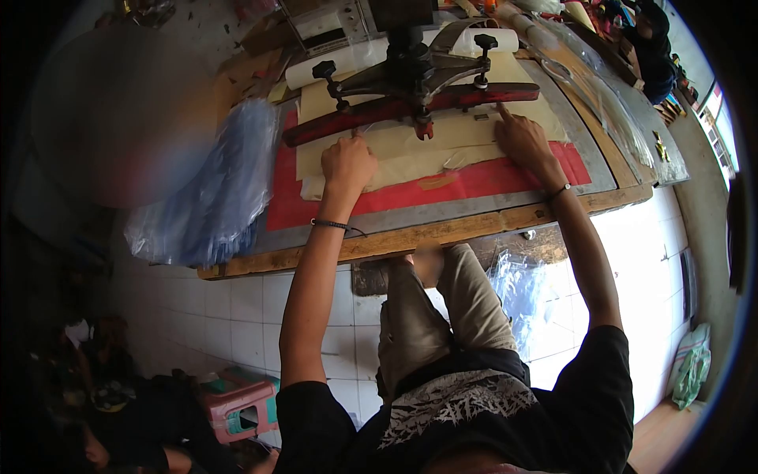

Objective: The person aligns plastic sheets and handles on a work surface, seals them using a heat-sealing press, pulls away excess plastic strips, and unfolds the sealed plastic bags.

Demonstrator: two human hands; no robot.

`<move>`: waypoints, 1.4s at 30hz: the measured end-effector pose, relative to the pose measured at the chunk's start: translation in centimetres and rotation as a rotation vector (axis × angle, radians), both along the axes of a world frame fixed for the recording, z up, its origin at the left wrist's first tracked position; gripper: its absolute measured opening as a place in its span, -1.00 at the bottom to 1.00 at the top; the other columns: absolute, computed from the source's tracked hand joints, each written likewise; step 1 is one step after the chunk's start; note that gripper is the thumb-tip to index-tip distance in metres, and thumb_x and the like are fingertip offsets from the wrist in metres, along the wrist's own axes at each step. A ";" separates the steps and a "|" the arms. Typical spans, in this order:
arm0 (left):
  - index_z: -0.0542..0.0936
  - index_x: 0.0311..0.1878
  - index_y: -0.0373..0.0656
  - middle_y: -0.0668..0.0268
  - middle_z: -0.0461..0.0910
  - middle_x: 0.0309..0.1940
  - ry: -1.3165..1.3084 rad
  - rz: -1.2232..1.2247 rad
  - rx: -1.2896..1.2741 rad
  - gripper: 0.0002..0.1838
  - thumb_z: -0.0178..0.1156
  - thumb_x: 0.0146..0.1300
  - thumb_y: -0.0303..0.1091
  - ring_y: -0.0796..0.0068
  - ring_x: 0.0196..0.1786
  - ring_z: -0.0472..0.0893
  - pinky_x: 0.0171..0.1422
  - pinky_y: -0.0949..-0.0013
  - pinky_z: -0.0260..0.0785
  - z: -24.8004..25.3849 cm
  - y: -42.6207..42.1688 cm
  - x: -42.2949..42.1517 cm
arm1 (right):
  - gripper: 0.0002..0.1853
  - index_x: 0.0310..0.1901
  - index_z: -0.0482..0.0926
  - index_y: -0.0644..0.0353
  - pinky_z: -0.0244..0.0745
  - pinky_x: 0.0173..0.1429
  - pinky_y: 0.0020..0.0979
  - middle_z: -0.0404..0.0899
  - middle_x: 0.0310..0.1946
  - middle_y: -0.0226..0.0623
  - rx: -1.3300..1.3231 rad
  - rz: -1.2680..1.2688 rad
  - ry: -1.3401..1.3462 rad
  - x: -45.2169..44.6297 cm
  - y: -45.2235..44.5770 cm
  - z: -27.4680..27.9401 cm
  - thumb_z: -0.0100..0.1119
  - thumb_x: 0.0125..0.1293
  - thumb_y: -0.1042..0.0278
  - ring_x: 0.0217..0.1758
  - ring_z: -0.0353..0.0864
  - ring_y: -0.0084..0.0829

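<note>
A long dark-red bar (339,122) hangs from a black metal bracket (407,75) with knobs, across the worktable. Under it lie cream sheets (403,167) over a red sheet (474,183). My left hand (348,164) is at the front edge of the bar, left of centre, its fingers curled with the tips near the bar. What it may hold is hidden. My right hand (523,140) rests over the right part of the cream sheets, index finger stretched toward the bar. A small dark rectangle (482,117) lies beside that finger.
Clear plastic bags (229,182) are heaped on the table's left side. Behind the bar lies a white roll (505,41). More plastic (608,110) is on the right. The wooden table edge (474,225) runs before me. People sit at lower left near a pink stool (237,407).
</note>
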State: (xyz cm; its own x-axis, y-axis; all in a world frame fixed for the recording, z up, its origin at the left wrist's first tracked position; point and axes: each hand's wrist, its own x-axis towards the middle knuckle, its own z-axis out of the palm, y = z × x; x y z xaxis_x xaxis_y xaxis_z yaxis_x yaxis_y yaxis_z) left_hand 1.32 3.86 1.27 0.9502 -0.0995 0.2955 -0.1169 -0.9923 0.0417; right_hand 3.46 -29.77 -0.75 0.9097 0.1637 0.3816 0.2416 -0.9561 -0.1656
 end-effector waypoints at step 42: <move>0.54 0.27 -0.02 0.02 0.67 -0.45 -0.053 0.024 0.065 -0.54 -0.02 0.31 -0.28 0.03 -0.35 0.70 -0.22 0.04 0.56 -1.3 -0.8 -0.7 | -0.60 0.24 0.53 -0.12 0.57 -0.26 -0.10 0.69 -0.40 -0.08 -0.072 0.023 -0.053 -1.6 -1.0 0.5 -0.08 0.44 0.12 -0.35 0.70 -0.08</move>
